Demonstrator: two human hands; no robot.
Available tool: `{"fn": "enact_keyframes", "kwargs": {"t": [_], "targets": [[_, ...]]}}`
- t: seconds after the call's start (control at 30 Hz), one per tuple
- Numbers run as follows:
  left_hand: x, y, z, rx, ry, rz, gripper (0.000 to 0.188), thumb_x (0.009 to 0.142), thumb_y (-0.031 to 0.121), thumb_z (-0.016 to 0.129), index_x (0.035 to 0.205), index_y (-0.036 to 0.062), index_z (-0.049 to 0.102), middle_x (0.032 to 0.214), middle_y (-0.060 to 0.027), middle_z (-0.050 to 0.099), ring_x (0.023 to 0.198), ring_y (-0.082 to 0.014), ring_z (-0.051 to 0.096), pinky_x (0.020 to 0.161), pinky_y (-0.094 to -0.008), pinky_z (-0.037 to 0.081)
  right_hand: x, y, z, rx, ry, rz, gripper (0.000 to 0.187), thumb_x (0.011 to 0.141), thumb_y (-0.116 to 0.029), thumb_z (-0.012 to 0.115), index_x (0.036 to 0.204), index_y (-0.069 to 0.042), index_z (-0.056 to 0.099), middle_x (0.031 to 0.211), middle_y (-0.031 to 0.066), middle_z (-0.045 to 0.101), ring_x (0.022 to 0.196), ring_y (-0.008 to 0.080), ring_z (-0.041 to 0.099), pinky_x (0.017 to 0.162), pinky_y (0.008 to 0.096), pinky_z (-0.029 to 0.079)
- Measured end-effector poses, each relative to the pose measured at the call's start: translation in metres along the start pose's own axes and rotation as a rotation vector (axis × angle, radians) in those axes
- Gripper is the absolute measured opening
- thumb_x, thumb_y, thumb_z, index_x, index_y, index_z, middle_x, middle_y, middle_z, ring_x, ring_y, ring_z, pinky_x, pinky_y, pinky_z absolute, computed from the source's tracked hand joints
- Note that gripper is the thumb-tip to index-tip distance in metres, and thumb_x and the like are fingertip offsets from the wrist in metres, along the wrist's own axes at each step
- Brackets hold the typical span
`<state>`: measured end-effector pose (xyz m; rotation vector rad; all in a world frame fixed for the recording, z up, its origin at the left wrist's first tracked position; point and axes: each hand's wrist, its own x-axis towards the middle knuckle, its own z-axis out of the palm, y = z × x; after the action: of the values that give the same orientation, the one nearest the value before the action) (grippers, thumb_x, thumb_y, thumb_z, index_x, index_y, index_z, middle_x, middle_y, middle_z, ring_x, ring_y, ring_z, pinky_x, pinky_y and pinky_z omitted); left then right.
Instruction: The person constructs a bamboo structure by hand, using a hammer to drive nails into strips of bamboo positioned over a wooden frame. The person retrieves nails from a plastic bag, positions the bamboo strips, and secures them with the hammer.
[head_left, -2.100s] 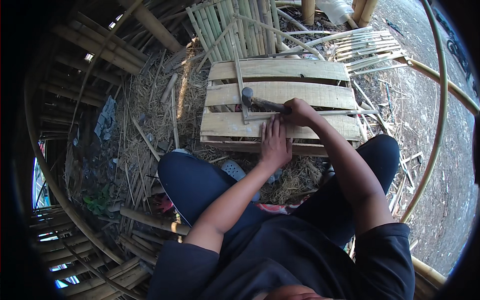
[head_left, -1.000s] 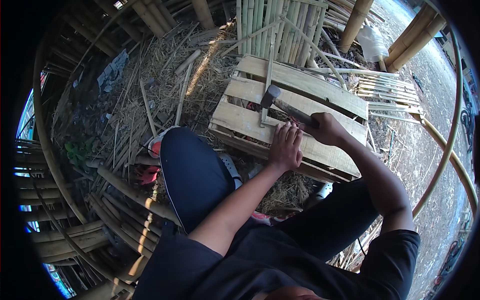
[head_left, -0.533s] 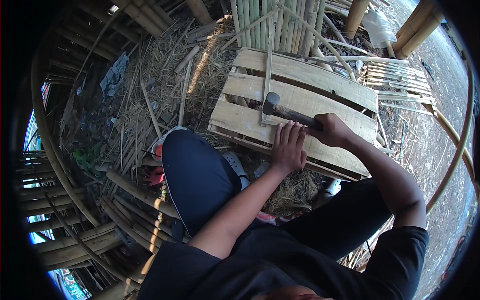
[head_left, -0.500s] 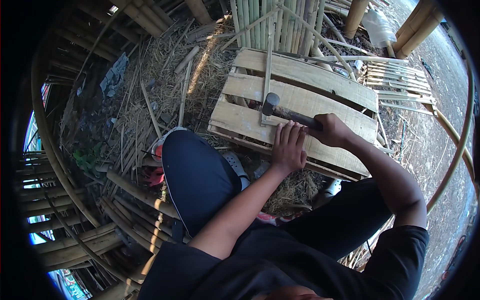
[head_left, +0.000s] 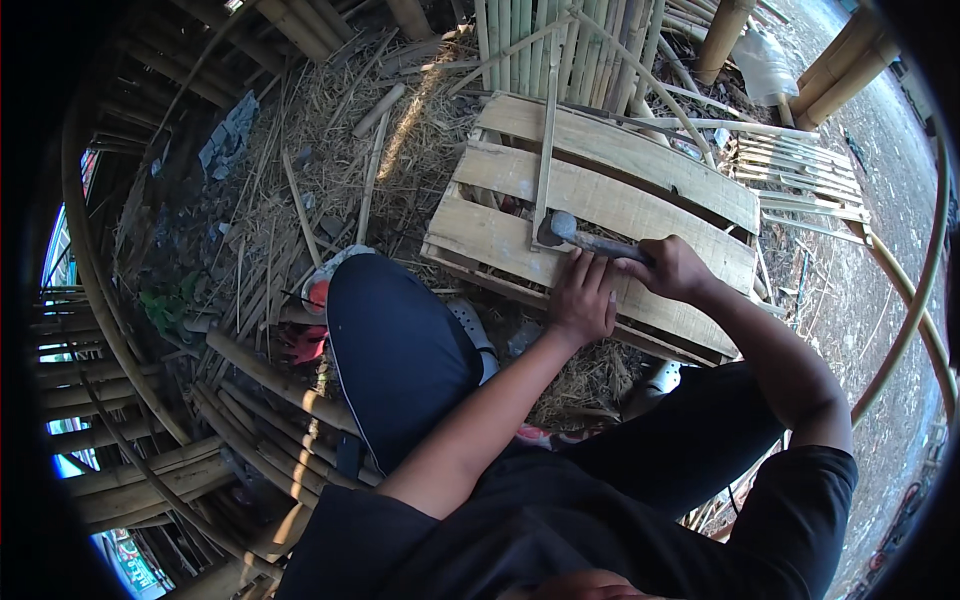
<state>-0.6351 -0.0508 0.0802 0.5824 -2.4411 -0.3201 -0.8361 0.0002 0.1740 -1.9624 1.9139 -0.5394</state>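
My right hand [head_left: 678,268] is closed around the dark handle of a hammer [head_left: 600,242]. The hammer's head is low over the near left part of a low slatted wooden table [head_left: 640,205], beside the lower end of a thin bamboo strip [head_left: 547,140]. That strip runs from the far side across the slats; a short piece angles off its near end toward my left fingers. My left hand [head_left: 582,300] lies palm down on the table's near edge, fingers stretched out flat, just below the hammer handle. Whatever lies beneath its fingertips is hidden.
Upright bamboo slats [head_left: 565,60] stand behind the table. A bamboo slat panel [head_left: 795,165] and a clear plastic bottle [head_left: 763,65] are at the far right. Bamboo poles [head_left: 280,375] lie at the left, among straw and scraps. My knees flank the table's near side.
The hammer head has moved slightly down and right, and its handle has turned in my right hand. My left hand stays on the near edge. The whole view has shifted a little.
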Motion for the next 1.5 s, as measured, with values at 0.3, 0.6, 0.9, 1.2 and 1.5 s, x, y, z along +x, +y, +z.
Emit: {"fn": "enact_keyframes", "kwargs": {"t": [0.3, 0.6, 0.9, 1.2, 1.5], "targets": [[0.000, 0.003, -0.004, -0.022, -0.123, -0.053, 0.061, 0.085, 0.025, 0.053, 0.137, -0.0045, 0.053, 0.136, -0.0233, 0.055, 0.135, -0.0405, 0.046, 0.121, -0.0555, 0.030, 0.008, -0.008, -0.008, -0.079, -0.096, 0.074, 0.048, 0.092, -0.047, 0.073, 0.080, -0.001, 0.066, 0.067, 0.0220, 0.065, 0.064, 0.0426, 0.066, 0.060, 0.0471, 0.051], [0.005, 0.003, -0.007, -0.019, -0.029, -0.012, 0.061, 0.082, 0.024, 0.054, 0.136, -0.0053, 0.055, 0.135, -0.0239, 0.055, 0.134, -0.0401, 0.047, 0.121, -0.0546, 0.030, 0.008, 0.002, -0.015, 0.107, -0.014, -0.085, 0.045, 0.091, -0.043, 0.074, 0.078, -0.001, 0.064, 0.061, 0.0208, 0.060, 0.059, 0.0417, 0.063, 0.058, 0.0464, 0.050], [0.003, 0.002, -0.005, 0.018, 0.014, 0.011, 0.061, 0.080, 0.022, 0.055, 0.134, -0.0055, 0.055, 0.132, -0.0231, 0.056, 0.133, -0.0395, 0.048, 0.121, -0.0539, 0.032, 0.008, -0.002, -0.021, 0.205, 0.072, -0.091, 0.046, 0.091, -0.045, 0.073, 0.079, -0.002, 0.063, 0.061, 0.0211, 0.061, 0.062, 0.0417, 0.065, 0.059, 0.0480, 0.051], [0.003, 0.000, -0.008, 0.012, 0.001, 0.003, 0.061, 0.079, 0.022, 0.055, 0.134, -0.0051, 0.056, 0.133, -0.0232, 0.057, 0.133, -0.0398, 0.049, 0.120, -0.0531, 0.033, 0.014, -0.005, -0.023, 0.167, 0.018, -0.092, 0.047, 0.091, -0.045, 0.073, 0.082, 0.001, 0.065, 0.060, 0.0221, 0.060, 0.060, 0.0418, 0.063, 0.057, 0.0452, 0.050], [0.000, 0.000, -0.005, 0.009, 0.008, 0.005, 0.061, 0.079, 0.021, 0.055, 0.134, -0.0056, 0.057, 0.133, -0.0242, 0.058, 0.133, -0.0399, 0.049, 0.121, -0.0535, 0.032, 0.016, -0.004, -0.026, 0.140, -0.008, 0.029, 0.050, 0.094, -0.048, 0.069, 0.085, 0.002, 0.068, 0.060, 0.0209, 0.058, 0.055, 0.0379, 0.060, 0.057, 0.0444, 0.048]]}}
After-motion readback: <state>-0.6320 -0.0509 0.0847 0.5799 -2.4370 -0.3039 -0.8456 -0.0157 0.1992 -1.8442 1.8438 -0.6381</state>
